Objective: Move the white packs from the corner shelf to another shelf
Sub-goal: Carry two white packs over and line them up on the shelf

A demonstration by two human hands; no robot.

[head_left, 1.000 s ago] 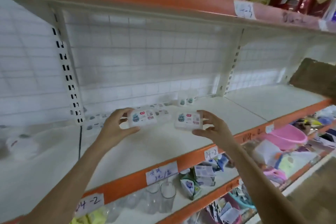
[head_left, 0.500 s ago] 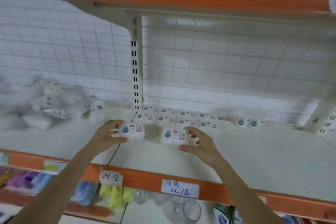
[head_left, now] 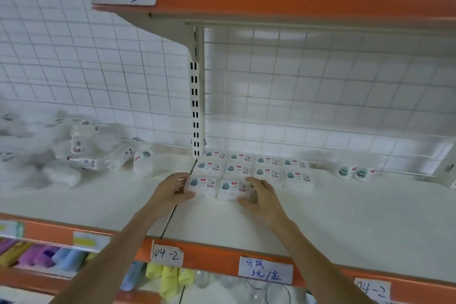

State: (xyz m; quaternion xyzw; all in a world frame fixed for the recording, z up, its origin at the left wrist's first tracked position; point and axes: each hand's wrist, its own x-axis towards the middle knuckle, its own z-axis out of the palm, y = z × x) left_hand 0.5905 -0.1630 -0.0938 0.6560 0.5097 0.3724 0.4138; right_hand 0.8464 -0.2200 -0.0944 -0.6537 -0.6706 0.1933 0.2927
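— Where are the hands?
— The left hand [head_left: 172, 189] has its fingers [head_left: 178, 181] closed around one white pack [head_left: 202, 184]; the right hand [head_left: 262, 194] grips a second pack [head_left: 230, 189] beside it, both resting on the shelf [head_left: 320, 217].
— And the others?
— The sorted rows of packs [head_left: 254, 166] lie just behind; a loose heap of packs [head_left: 81, 153] lies far left.

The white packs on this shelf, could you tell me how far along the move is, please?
Done: two rows of four packs sit against the grid back. In hand: the left hand and the right hand are each setting a pack down as a third row. Left: a loose pile of packs waits further left.
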